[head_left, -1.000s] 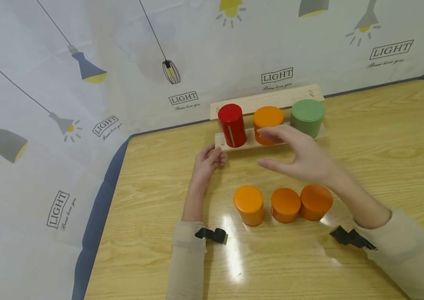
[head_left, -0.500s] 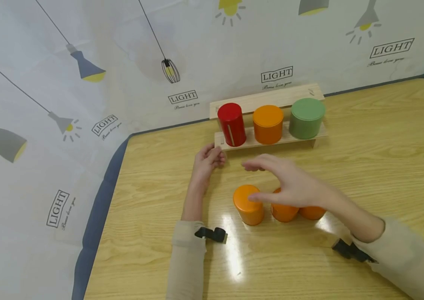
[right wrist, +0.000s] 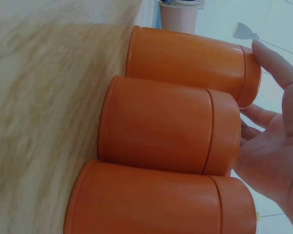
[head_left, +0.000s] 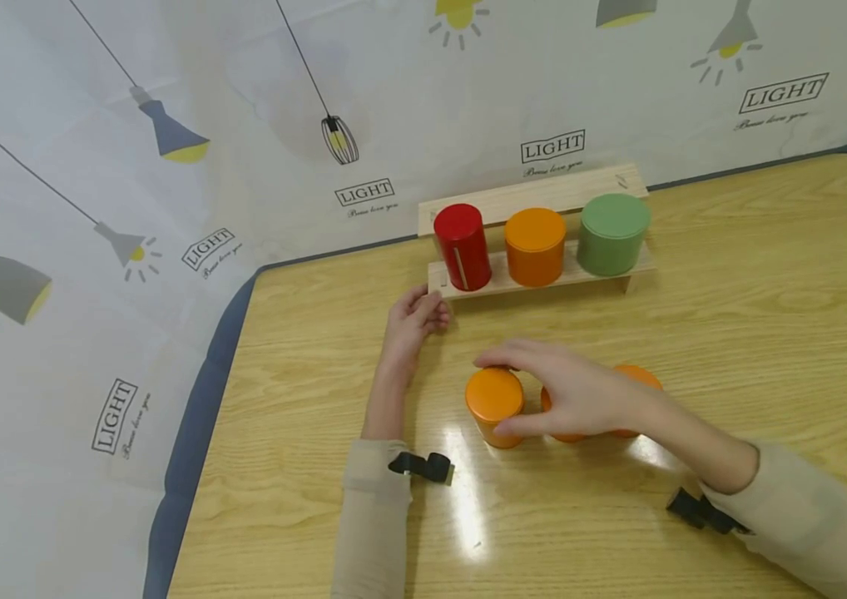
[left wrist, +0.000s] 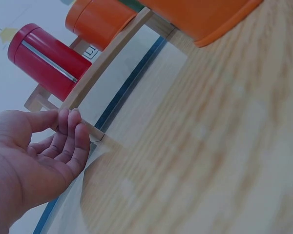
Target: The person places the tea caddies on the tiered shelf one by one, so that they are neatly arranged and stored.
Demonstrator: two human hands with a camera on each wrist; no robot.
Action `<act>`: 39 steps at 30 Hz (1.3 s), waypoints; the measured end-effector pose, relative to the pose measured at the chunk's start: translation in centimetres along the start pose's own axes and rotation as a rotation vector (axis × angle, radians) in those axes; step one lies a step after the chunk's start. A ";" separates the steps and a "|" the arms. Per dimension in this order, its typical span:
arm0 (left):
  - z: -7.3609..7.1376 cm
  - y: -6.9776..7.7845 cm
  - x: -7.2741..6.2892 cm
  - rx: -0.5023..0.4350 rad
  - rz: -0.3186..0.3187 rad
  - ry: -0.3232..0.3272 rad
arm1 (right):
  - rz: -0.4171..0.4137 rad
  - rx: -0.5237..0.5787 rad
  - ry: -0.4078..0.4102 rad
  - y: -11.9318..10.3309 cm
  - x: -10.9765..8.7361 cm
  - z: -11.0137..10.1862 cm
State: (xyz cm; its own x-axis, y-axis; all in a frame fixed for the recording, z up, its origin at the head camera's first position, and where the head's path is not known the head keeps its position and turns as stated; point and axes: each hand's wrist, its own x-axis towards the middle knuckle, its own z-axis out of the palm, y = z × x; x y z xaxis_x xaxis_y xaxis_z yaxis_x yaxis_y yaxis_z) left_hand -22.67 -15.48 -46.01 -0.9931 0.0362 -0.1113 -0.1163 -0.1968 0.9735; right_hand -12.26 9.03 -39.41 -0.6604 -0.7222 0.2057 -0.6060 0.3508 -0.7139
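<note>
We pinch the left end of the wooden rack [head_left: 536,197] with our left hand [head_left: 408,329], our right hand [head_left: 584,391] clasping the near-left orange canister [head_left: 494,395], open wood-grain tabletop [head_left: 468,330] between rack and canister.

Orange canisters [head_left: 494,395], red canister [head_left: 463,249], green canister [head_left: 613,237], woodgrain table [head_left: 281,416], lamp-patterned backdrop [head_left: 416,91]

In the head view, the right hand [head_left: 569,391], in front of the wooden rack [head_left: 536,198], hid most of two orange canisters [head_left: 637,377]. The script [head_left: 556,168] above the rack was too small to read surely. In the left wrist view, the top edge cut off the green canister [left wrist: 133,4] on the rack.
</note>
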 end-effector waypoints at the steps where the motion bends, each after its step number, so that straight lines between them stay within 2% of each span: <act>1: 0.0 0.0 0.0 0.000 0.001 -0.001 | 0.000 0.007 -0.003 0.0 0.0 0.0; 18: 0.0 0.1 0.1 -0.004 0.002 -0.001 | 0.032 0.012 -0.027 0.1 0.2 0.2; 24: 0.0 0.1 0.1 -0.014 0.003 -0.005 | 0.056 0.047 0.042 0.0 0.4 -0.1; 32: 0.0 0.1 0.2 -0.014 -0.002 -0.019 | 0.042 0.066 0.140 -0.6 0.9 -2.2; 39: 0.0 0.1 0.0 -0.012 0.001 -0.016 | -0.066 0.006 0.281 -1.2 1.7 -4.8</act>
State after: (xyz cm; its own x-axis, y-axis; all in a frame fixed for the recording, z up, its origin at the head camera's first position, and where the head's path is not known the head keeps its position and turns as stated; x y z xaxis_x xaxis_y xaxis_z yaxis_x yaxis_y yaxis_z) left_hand -22.71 -15.51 -45.95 -0.9929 0.0517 -0.1071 -0.1156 -0.2090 0.9711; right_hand -14.82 10.21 -34.97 -0.7172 -0.5494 0.4287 -0.6496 0.3043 -0.6968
